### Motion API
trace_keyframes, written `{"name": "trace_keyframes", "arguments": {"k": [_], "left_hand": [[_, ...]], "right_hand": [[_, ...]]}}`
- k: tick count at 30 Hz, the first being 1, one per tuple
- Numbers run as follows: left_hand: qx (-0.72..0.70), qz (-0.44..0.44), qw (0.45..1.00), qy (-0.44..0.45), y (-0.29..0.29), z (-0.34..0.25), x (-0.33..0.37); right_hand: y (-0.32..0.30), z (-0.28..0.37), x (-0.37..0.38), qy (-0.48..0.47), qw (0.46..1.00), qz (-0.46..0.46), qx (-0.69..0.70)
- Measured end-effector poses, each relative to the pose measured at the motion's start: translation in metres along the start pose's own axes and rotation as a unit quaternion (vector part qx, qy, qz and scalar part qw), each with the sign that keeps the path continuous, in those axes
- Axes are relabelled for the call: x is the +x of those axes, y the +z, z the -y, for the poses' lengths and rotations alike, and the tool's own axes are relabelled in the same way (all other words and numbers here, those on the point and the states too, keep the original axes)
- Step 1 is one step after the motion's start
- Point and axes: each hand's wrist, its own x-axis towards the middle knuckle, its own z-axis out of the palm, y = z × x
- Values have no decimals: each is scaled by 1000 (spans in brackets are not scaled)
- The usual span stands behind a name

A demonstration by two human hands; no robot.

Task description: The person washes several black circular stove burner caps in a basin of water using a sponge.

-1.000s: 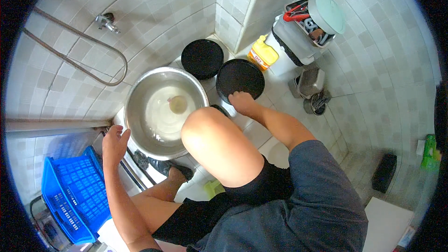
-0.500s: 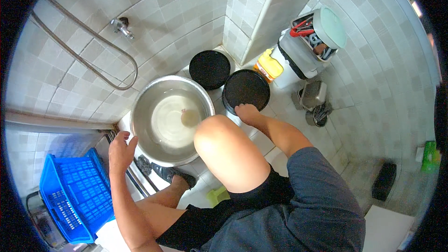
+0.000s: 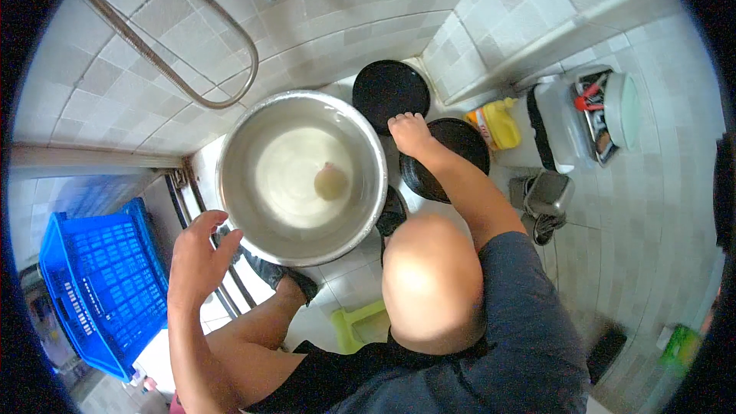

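A wide metal basin (image 3: 230,161) stands on the floor before me, with clear liquid in it and a pale, roundish object (image 3: 330,182) with a pinkish tip. Two round black lid-like discs, a far one (image 3: 391,92) and a near one (image 3: 452,172), lie to its right. My right hand (image 3: 411,134) is at the edges of these discs, over the near one's upper left rim and by the far one's lower rim. Its fingers are curled; whether they grip a rim is hidden. My left hand (image 3: 201,257) hovers by the basin's lower left rim, holding nothing, thumb and fingers apart.
A blue plastic basket (image 3: 115,284) is at the left. Beyond the discs are a yellow bottle (image 3: 502,124) and a bin with tools in its top (image 3: 563,119). Metal containers (image 3: 546,195) sit at the right. A green stool (image 3: 349,330) shows beneath me. A hose (image 3: 249,54) hangs by the wall.
My right hand has moved from the near disc's near rim to its far left side. My right knee has swung right, away from the basin. The view has shifted; my left hand stays open.
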Motion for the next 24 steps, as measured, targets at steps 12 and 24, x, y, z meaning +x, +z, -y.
{"name": "trace_keyframes", "arguments": {"k": [12, 24], "left_hand": [[-76, 27, 997, -4, 0, 10, 10], [-77, 19, 997, 6, -6, 2, 4]], "right_hand": [[42, 4, 44, -51, 989, 138, -2], [9, -23, 34, -104, 986, 121, 43]]}}
